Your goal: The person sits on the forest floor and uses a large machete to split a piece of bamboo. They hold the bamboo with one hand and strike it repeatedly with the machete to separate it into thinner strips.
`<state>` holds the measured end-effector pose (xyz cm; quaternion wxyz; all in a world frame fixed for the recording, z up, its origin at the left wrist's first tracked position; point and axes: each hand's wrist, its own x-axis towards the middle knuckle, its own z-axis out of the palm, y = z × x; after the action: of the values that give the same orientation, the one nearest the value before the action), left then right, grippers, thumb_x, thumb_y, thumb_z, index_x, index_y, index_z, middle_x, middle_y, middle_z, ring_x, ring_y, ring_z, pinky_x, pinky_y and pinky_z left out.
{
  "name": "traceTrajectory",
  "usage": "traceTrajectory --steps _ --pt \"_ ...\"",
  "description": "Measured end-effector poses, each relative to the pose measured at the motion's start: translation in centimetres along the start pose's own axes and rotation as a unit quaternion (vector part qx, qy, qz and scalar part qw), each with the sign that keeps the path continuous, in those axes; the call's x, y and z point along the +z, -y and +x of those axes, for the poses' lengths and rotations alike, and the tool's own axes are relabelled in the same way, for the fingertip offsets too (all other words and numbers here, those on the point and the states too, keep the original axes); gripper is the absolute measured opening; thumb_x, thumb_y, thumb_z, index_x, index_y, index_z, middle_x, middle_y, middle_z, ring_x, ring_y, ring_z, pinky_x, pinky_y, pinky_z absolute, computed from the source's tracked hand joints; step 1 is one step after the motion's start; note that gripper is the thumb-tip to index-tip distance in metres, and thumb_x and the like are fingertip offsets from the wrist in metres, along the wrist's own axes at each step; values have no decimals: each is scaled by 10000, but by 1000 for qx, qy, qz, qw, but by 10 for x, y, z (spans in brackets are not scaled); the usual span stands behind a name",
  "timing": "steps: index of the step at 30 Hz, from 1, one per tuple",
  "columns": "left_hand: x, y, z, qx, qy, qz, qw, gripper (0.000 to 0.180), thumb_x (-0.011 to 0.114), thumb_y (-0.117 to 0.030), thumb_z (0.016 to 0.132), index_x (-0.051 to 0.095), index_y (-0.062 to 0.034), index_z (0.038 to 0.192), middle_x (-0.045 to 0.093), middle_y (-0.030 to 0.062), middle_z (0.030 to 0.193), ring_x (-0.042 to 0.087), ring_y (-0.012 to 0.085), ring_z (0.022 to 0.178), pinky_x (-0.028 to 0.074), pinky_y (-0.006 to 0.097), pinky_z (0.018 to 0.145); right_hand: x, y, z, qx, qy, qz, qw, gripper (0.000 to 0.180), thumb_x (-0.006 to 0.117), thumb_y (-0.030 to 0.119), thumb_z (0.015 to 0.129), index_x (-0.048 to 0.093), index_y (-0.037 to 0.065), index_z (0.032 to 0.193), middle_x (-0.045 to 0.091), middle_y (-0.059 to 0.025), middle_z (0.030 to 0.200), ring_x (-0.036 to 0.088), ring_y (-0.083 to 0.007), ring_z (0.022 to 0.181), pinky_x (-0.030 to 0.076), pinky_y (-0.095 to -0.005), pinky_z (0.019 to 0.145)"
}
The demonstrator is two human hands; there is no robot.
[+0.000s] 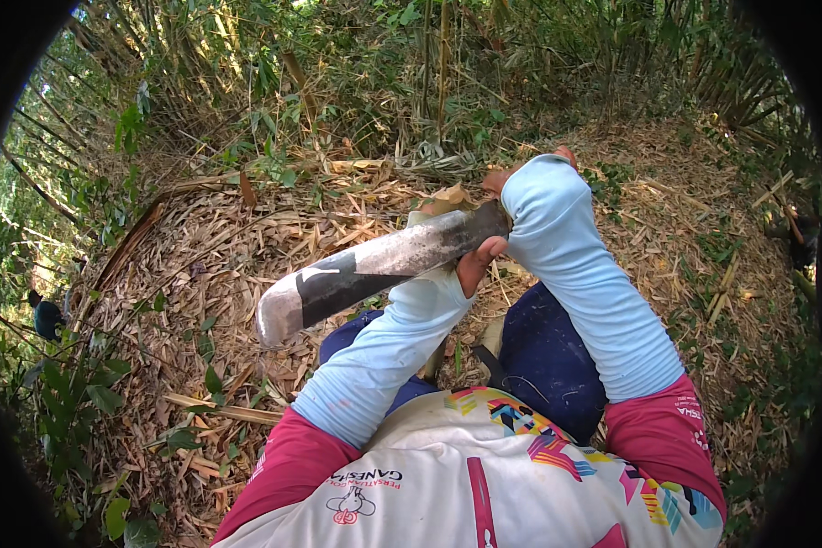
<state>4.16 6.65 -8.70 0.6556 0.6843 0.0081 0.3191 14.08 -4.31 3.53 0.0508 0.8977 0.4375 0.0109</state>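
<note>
A machete (pixel 374 265) with a broad, worn grey blade, dark-patched near its tip, lies slantwise before me, its blunt end toward the left. My right hand (pixel 497 180) is closed at the blade's right end; the sleeve cuff covers the handle and most of the fingers. Just under the blade, my left hand (pixel 473 267) shows its thumb and part of the palm. Its other fingers are behind the blade, bent around something I cannot make out. Beyond the blade sticks out a pale tan, jagged piece (pixel 446 200). Light blue sleeves cover both forearms.
Dry bamboo leaves (pixel 219 265) litter the ground all around. My knees in dark blue trousers (pixel 553 356) are bent below my hands. Green undergrowth (pixel 374 100) and thin stems stand ahead. A split bamboo strip (pixel 228 409) lies at the left, near leafy plants (pixel 73 402).
</note>
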Motion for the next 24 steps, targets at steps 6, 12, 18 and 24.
traceTrajectory --steps 6,12,18,24 --pt "-2 2 4 -95 30 247 964 461 751 -400 815 589 -73 1097 650 11 1013 582 102 946 465 270 832 -10 6 3 24 56 -13 998 307 648 284 738 636 200 1034 695 -44 921 655 -264 958 404 -496 877" --pt "8 -37 3 -46 -40 173 983 377 785 -328 795 650 -58 1020 677 35 989 623 142 879 486 299 807 -1 4 -8 39 -37 34 998 611 818 419 595 618 117 1087 685 -74 877 651 -278 897 316 -486 1001" --pt "12 -38 4 -65 -26 209 975 386 809 -286 774 645 -44 1025 681 52 963 634 156 862 498 301 784 12 -2 -7 57 -35 -14 998 393 648 318 739 606 191 1109 688 -52 998 653 -256 963 426 -478 829" --pt "9 -39 3 -59 -30 111 992 411 822 -244 759 632 -13 1041 678 62 957 636 147 858 505 291 780 15 0 -11 71 -8 116 991 594 784 265 659 601 128 1207 665 -141 1040 636 -287 973 476 -365 868"
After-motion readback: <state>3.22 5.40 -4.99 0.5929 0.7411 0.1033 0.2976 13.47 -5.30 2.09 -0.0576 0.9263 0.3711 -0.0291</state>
